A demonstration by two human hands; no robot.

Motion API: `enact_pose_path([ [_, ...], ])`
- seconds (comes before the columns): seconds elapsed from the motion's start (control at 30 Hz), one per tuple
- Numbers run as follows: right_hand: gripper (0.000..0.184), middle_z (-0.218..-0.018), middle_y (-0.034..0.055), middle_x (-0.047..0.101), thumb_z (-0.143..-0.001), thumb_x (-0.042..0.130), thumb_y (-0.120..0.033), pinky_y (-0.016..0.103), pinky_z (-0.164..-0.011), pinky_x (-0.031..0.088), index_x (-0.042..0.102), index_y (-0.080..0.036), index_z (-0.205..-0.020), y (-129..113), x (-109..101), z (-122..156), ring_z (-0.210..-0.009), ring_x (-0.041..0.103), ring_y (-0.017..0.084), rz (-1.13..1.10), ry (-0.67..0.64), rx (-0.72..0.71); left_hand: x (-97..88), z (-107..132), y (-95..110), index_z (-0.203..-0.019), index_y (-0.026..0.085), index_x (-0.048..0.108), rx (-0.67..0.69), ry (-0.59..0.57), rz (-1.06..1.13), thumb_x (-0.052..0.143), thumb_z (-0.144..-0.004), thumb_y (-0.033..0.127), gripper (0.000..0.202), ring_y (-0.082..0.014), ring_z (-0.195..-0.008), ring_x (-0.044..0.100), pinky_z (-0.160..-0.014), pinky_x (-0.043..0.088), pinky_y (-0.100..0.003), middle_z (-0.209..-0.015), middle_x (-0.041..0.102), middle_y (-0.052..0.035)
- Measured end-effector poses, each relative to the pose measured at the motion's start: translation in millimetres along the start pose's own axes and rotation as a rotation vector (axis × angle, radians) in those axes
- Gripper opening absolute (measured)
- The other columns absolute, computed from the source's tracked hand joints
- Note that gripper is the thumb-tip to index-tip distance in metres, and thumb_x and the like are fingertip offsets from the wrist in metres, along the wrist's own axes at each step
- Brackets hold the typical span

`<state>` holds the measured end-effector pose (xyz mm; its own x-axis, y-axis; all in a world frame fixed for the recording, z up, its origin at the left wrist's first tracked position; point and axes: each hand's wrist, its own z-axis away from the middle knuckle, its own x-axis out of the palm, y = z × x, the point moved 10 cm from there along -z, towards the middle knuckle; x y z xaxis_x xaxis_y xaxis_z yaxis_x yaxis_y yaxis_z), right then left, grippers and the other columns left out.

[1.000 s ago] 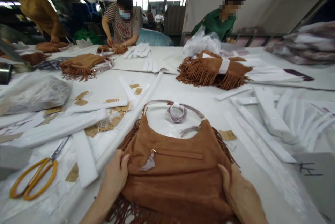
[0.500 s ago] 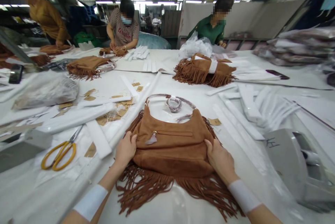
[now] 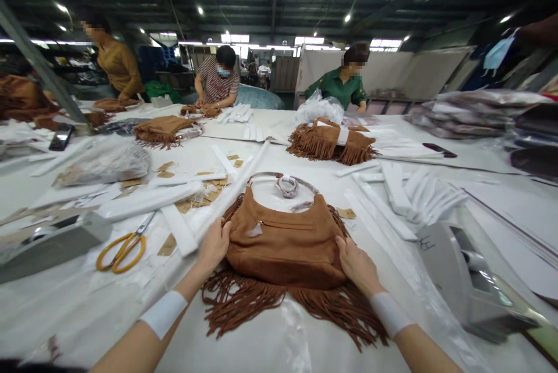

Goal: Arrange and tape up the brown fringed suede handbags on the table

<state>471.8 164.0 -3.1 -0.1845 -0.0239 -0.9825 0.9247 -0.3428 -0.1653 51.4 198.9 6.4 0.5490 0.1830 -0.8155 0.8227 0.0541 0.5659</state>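
Left hand (image 3: 215, 243) grips left side of brown bag (image 3: 283, 251), right hand (image 3: 357, 262) grips right side; thumbs on the front panel. Bag lies on the white table (image 3: 322, 326), centre, near side, between both forearms.

Bag: suede-looking, slouchy, slightly creased, with a curved dip at the top opening. Horizontal zip (image 3: 288, 226) across upper front, pull covered in pale wrap (image 3: 256, 230) at its left end. Handle (image 3: 264, 174) arcs out on the far side, parts of it wrapped. Long fringe (image 3: 244, 303) fans out near in two bunches, left and right; more fringe down both sides. Coil (image 3: 288, 193), wrapped, sits inside the handle loop. Tan tag (image 3: 346, 213) just beyond the bag's right side. Yellow-handled scissors (image 3: 122, 251) on the left, apart from bag; grey device (image 3: 462, 286) on the right.

Hidden/unclear: most fingers of both hands tucked behind bag edges; bag's back and inside not visible. Can't make out what the coil is, wrap too small. Forearms cut off by bottom edge, each with a pale band (image 3: 163, 314). Second grey device (image 3: 56, 242) cut off at left edge. Dark patch in the near left corner, unidentifiable.
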Motion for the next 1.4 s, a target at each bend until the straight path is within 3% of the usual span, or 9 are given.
enact_pose_path([
  [0.13, 0.036, -0.102, 0.0122, 0.068, -0.099, 0.027, -0.040, 0.034, -0.083, 0.048, 0.051, -0.017, -0.112, -2.9, -20.9, 18.3, -0.097, 0.064, 0.024, -0.123, 0.015, -0.140, -20.6, 44.0, 33.6, -0.130, 0.018, 0.042, 0.267, 0.024, 0.108, 0.042, -0.093, 0.047, 0.047, -0.0240, -0.120, 0.051, -0.103, 0.041, -0.038, -0.127, 0.054, -0.0126],
  [0.23, 0.040, -0.122, 0.0110, 0.058, -0.090, 0.051, -0.042, 0.034, -0.097, 0.043, 0.046, -0.019, -0.122, -34.5, -55.1, 49.5, -0.115, 0.053, 0.023, -0.286, 0.090, -0.453, -12.8, 86.8, 66.5, -0.140, 0.022, 0.034, 0.516, -0.075, 0.096, 0.059, -0.084, 0.051, 0.068, -0.0285, -0.129, 0.042, -0.113, 0.030, -0.047, -0.137, 0.047, -0.0121],
  [0.3, 0.054, -0.128, 0.0115, 0.053, -0.080, 0.067, -0.039, 0.039, -0.102, 0.040, 0.045, -0.020, -0.126, -64.9, -66.6, 74.6, -0.120, 0.048, 0.026, -0.316, 0.031, -0.679, -1.1, 102.7, 82.2, -0.143, 0.024, 0.030, 0.568, -0.155, 0.051, 0.067, -0.078, 0.051, 0.079, -0.0312, -0.129, 0.040, -0.113, 0.026, -0.052, -0.139, 0.046, -0.0117],
  [0.4, 0.067, -0.127, 0.0097, 0.053, -0.070, 0.077, -0.030, 0.043, -0.100, 0.040, 0.046, -0.023, -0.128, -101.2, -56.7, 100.8, -0.117, 0.049, 0.029, -0.187, -0.160, -0.858, 18.7, 109.5, 104.6, -0.143, 0.027, 0.032, 0.583, -0.296, -0.008, 0.072, -0.073, 0.051, 0.084, -0.0333, -0.124, 0.043, -0.109, 0.029, -0.053, -0.136, 0.049, -0.0106],
  [0.47, 0.062, -0.118, 0.0080, 0.056, -0.068, 0.077, -0.022, 0.043, -0.094, 0.042, 0.049, -0.022, -0.124, -113.6, -46.4, 108.2, -0.109, 0.052, 0.028, -0.076, -0.211, -0.910, 29.7, 108.9, 117.2, -0.140, 0.030, 0.038, 0.585, -0.373, -0.078, 0.073, -0.071, 0.051, 0.081, -0.0348, -0.121, 0.044, -0.107, 0.028, -0.054, -0.131, 0.052, -0.0104],
  [0.67, 0.028, -0.104, 0.0064, 0.055, -0.076, 0.057, -0.004, 0.036, -0.079, 0.045, 0.049, -0.019, -0.097, -112.7, -26.0, 102.7, -0.093, 0.053, 0.023, 0.051, -0.222, -0.908, 45.5, 97.8, 128.2, -0.124, 0.025, 0.053, 0.530, -0.476, -0.205, 0.073, -0.071, 0.046, 0.060, -0.0369, -0.109, 0.052, -0.095, 0.036, -0.051, -0.115, 0.059, -0.0124],
  [1.0, 0.030, -0.092, 0.0058, 0.056, -0.075, 0.038, 0.004, 0.030, -0.074, 0.043, 0.045, -0.018, -0.095, -116.5, -13.3, 96.2, -0.080, 0.051, 0.019, 0.034, -0.303, -1.064, 62.7, 77.4, 123.2, -0.090, 0.022, 0.059, 0.527, -0.618, -0.256, 0.058, -0.081, 0.026, 0.010, -0.0277, -0.089, 0.063, -0.077, 0.046, -0.037, -0.091, 0.064, -0.0077],
  [1.13, 0.031, -0.092, 0.0058, 0.055, -0.077, 0.036, 0.004, 0.031, -0.074, 0.042, 0.046, -0.018, -0.096, -108.6, -2.3, 82.9, -0.079, 0.050, 0.019, 0.010, -0.272, -1.091, 70.7, 71.3, 114.3, -0.086, 0.022, 0.057, 0.583, -0.646, -0.318, 0.048, -0.077, 0.011, 0.017, -0.0226, -0.084, 0.064, -0.071, 0.047, -0.032, -0.088, 0.065, -0.0049],
  [1.4, 0.017, -0.103, 0.0058, 0.058, -0.086, 0.051, -0.013, 0.038, -0.086, 0.042, 0.052, -0.021, -0.100, -103.7, -12.5, 81.3, -0.096, 0.053, 0.023, -0.118, -0.372, -0.864, 70.8, 66.2, 122.4, -0.084, 0.025, 0.061, 0.674, -0.743, -0.255, 0.056, -0.079, 0.026, 0.007, -0.0211, -0.088, 0.063, -0.070, 0.048, -0.029, -0.093, 0.065, -0.0003],
])
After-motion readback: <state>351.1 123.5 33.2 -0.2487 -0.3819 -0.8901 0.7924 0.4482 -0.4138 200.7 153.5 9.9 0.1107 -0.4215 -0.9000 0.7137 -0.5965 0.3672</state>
